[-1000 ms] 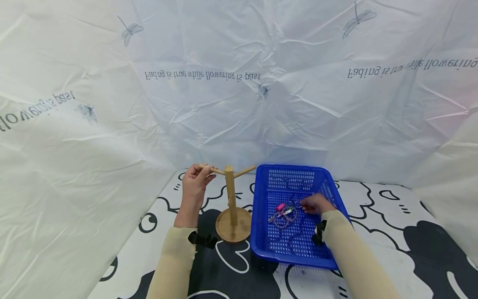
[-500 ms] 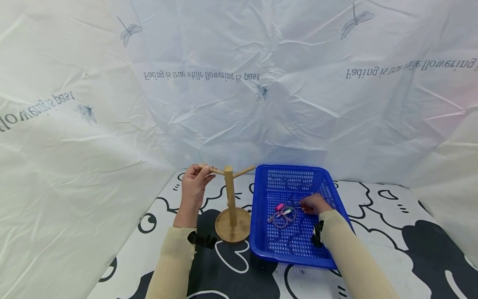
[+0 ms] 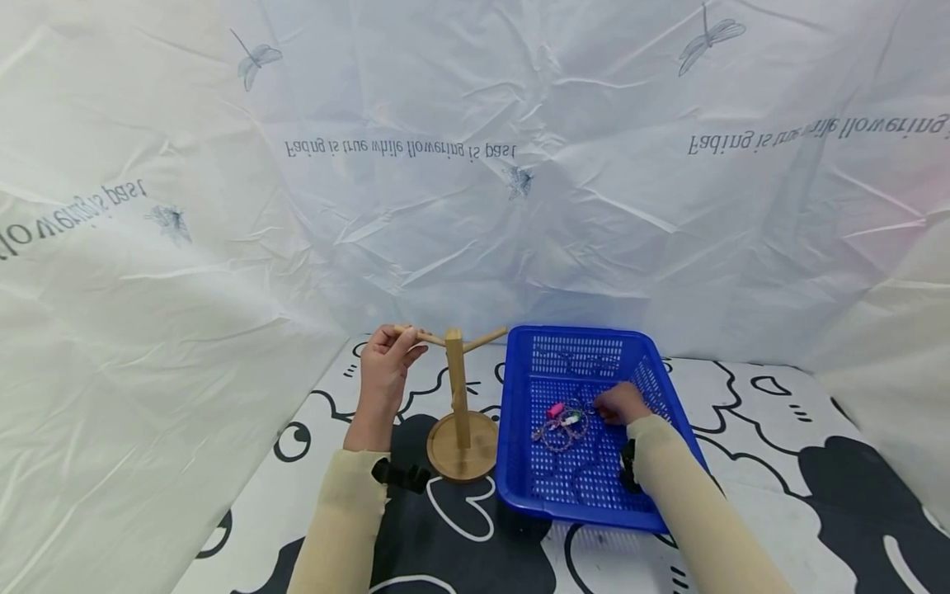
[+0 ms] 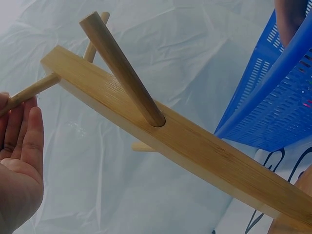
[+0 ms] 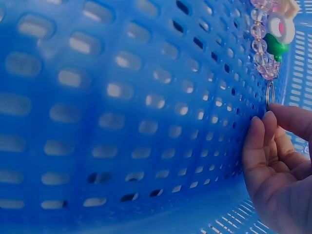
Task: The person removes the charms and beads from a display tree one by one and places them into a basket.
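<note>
A wooden stand (image 3: 460, 396) with a round base and angled pegs stands upright left of the blue basket. My left hand (image 3: 386, 367) pinches one of its upper pegs (image 4: 34, 91) near the end, thumb against fingers. Inside the basket, my right hand (image 3: 623, 403) is low over the floor. In the right wrist view its thumb and fingertips pinch the metal ring (image 5: 270, 92) of a beaded keychain (image 5: 259, 44) with clear pink beads, a white flower-like ring and a green bead. My right palm hides part of the basket behind it.
The blue perforated basket (image 3: 594, 518) has raised walls around the right hand. A bright pink piece (image 3: 555, 409) lies among the beads. The patterned black-and-white cloth (image 3: 757, 487) spreads under everything, and a pale printed sheet (image 3: 475, 231) hangs behind.
My right hand has shifted slightly left inside the basket, fingers staying at the ring. My left hand keeps its grip on the peg, and the stand stays in place.
</note>
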A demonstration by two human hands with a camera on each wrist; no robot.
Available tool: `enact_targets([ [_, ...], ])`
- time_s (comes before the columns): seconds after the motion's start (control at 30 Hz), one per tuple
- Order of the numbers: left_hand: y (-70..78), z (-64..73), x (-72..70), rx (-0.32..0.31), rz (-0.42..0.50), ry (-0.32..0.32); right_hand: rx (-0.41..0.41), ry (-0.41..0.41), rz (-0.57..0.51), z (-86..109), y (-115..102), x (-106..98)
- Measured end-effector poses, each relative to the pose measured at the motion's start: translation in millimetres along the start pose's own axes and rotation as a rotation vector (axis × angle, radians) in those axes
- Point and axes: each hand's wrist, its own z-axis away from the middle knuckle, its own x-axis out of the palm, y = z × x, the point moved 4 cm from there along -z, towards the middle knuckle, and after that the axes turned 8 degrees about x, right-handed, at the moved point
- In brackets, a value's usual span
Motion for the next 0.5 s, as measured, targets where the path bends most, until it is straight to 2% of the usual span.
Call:
enact_targets([
  [0.23,0.6,0.0,0.8,0.007,0.014,-0.003,0.013,0.027,0.024,-5.2,0.1,-0.4],
  [0.5,0.2,-0.1,0.3,0.003,0.006,0.005,0.004,-0.001,-0.007,-8.0,2.3,0.0],
])
